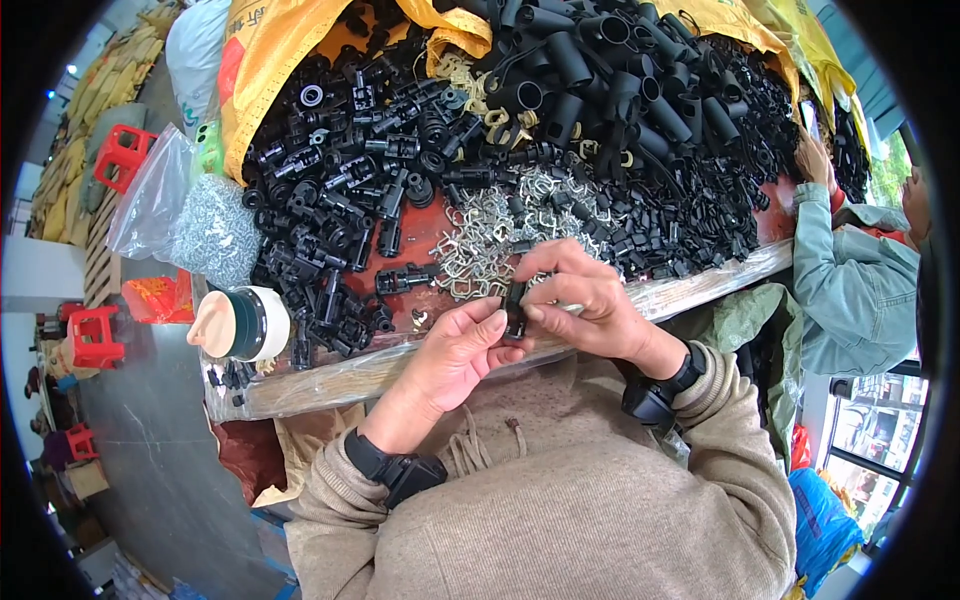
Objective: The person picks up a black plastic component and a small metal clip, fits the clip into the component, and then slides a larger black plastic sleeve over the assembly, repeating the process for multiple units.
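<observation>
A small black plastic part (516, 322) sits between my two hands, above the table's near edge. My left hand (468, 345) pinches its lower end between thumb and fingers. From above, my right hand (585, 305) closes on the same part with thumb and forefinger. Just beyond my fingers lies a heap of bent silvery metal clips (470, 240). Black cylindrical fittings (330, 215) are piled to the left of the clips. Small black pieces (660, 225) spread out to the right. One fitting (405, 280) rests apart on the red tabletop, near my left hand.
Black tubes (620, 90) spill from yellow sacks (275, 75) at the back. A lidded cup (245, 322) stands at the table's left corner, below a clear bag of small metal pieces (217, 230). Red stools (95, 335) stand on the floor. Another person's sleeve (850, 285) shows at right.
</observation>
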A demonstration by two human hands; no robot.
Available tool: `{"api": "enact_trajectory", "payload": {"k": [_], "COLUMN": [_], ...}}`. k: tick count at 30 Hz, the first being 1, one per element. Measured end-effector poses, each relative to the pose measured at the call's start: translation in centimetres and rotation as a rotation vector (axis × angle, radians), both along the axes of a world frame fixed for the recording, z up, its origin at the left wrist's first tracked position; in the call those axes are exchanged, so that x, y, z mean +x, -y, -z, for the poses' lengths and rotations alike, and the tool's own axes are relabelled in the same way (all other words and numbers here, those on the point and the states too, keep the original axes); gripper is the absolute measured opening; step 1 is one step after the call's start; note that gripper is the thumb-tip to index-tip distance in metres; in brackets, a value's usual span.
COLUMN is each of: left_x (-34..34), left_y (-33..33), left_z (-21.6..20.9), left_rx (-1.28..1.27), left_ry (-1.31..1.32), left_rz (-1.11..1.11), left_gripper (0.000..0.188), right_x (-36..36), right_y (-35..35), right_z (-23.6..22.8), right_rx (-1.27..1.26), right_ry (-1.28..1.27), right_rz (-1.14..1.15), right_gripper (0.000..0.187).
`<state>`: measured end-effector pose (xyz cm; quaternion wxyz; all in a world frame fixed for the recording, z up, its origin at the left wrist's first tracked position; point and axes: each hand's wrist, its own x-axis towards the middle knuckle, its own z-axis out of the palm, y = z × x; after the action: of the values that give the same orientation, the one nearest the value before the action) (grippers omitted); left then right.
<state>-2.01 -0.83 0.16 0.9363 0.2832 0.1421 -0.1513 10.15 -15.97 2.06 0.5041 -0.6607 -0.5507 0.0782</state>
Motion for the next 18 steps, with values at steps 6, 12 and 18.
{"api": "enact_trajectory", "payload": {"k": [6, 12, 18], "left_x": [-0.3, -0.3, 0.0], "left_y": [-0.1, -0.3, 0.2], "left_z": [0.1, 0.2, -0.4], "left_rx": [-0.023, -0.045, -0.082], "left_ry": [-0.013, -0.016, 0.002], "left_rz": [-0.017, -0.006, -0.073], "left_gripper": [0.031, 0.031, 0.025], "right_x": [0.7, 0.8, -0.8], "right_y": [0.8, 1.0, 0.3], "right_z": [-0.8, -1.1, -1.7], "right_rx": [-0.067, -0.093, -0.153], "right_ry": [-0.046, 0.008, 0.181], "right_rz": [0.025, -0.073, -0.015], "right_gripper": [0.011, 0.018, 0.037]}}
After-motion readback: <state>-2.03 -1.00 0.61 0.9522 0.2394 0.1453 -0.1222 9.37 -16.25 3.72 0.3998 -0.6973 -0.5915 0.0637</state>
